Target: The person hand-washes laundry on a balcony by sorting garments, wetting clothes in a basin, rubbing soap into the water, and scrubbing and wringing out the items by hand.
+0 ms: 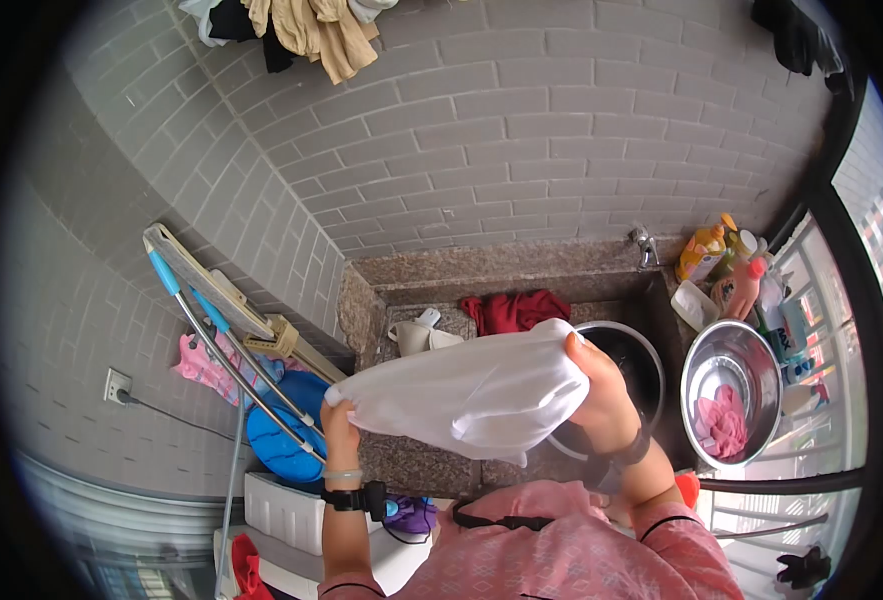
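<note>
My left forearm rises almost straight from the lower edge of the frame, and my left hand pinches the narrow end of a white cloth left of centre. My right forearm slants up and leftward from the lower right; my right hand grips the wider end, thumb on the near side, the other fingers largely hidden by the fabric. So both sets of fingers are clenched on the cloth, which stretches across the middle of the frame, above the stone sink.

Behind my right hand, a round tub with a pale rim sits in the sink; its dark inside is partly covered, so I can't tell what it holds. A red cloth lies in the sink, left of the tub. At the right of the frame, a shiny metal basin holds a crumpled pink cloth. A blue basin stands at the left, with metal poles crossing in front.
</note>
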The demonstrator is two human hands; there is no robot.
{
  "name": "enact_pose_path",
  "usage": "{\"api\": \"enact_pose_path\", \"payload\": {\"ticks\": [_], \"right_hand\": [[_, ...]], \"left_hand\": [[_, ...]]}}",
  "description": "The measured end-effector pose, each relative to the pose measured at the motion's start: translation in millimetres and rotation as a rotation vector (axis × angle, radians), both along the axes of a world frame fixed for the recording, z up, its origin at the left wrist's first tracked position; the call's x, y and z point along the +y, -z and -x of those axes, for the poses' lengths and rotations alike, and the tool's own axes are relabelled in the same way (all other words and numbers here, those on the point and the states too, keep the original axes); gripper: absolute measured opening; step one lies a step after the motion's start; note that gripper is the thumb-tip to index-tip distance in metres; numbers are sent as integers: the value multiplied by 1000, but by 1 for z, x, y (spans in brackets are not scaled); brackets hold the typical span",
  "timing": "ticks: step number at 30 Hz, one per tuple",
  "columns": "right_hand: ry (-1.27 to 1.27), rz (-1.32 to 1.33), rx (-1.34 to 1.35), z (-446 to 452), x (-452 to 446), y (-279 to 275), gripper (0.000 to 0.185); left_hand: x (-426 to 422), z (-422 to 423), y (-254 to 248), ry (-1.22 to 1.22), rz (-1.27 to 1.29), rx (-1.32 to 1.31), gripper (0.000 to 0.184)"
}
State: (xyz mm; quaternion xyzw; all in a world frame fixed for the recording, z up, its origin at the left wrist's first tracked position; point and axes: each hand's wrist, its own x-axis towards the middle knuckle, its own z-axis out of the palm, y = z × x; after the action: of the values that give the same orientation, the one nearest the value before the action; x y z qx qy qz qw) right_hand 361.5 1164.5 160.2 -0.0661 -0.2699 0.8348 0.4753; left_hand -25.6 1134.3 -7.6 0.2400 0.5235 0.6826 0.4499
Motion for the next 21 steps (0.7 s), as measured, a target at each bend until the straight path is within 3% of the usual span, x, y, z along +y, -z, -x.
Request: {"api": "enact_pose_path", "payload": {"ticks": [1, 2, 3, 4, 5, 7, 9, 11, 13, 15, 17, 18, 20, 21], "right_hand": [[23, -11, 11, 2, -1, -3, 37], [-11, -70, 31, 3, 1, 0, 36], [62, -36, -194, 9, -6, -20, 33], [-4, -126, -310, 10, -3, -18, 31], [-77, -211, -431, 12, -1, -17, 31], [-127, -398, -532, 28, 2, -16, 30], [-157, -441, -519, 43, 4, -15, 30], [-170, -425, -519, 51, 0, -23, 29], [-131, -506, -457, 56, -4, -22, 25], [-95, -504, -415, 60, -3, -21, 25], [-102, -490, -458, 57, 2, -20, 24], [-101, -438, -405, 56, 3, -21, 24], [-97, -412, -311, 50, 6, -21, 25], [-85, -408, -306, 48, 7, -21, 25]], "left_hand": [[-2, -2, -1, 3, 1, 5, 38], [-4, -5, -3, -87, 103, 694, 40], [-2, -18, -17, -176, 189, 1384, 43], [-1, -37, -34, -192, 114, 1426, 46], [-4, -60, -59, -175, 109, 1427, 46], [-12, -104, -109, 274, -267, 473, 36], [-21, -127, -132, 785, -532, 142, 23], [-26, -159, -145, 709, -271, 96, 12], [-13, -156, -124, 841, -161, 13, 15], [-18, -160, -113, 816, -155, 692, 22], [-16, -169, -110, 881, -348, 883, 41], [-16, -166, -112, 892, -343, 888, 41], [-12, -159, -117, 1215, -16, 125, 59], [-11, -165, -123, 1226, -10, 130, 59]]}}
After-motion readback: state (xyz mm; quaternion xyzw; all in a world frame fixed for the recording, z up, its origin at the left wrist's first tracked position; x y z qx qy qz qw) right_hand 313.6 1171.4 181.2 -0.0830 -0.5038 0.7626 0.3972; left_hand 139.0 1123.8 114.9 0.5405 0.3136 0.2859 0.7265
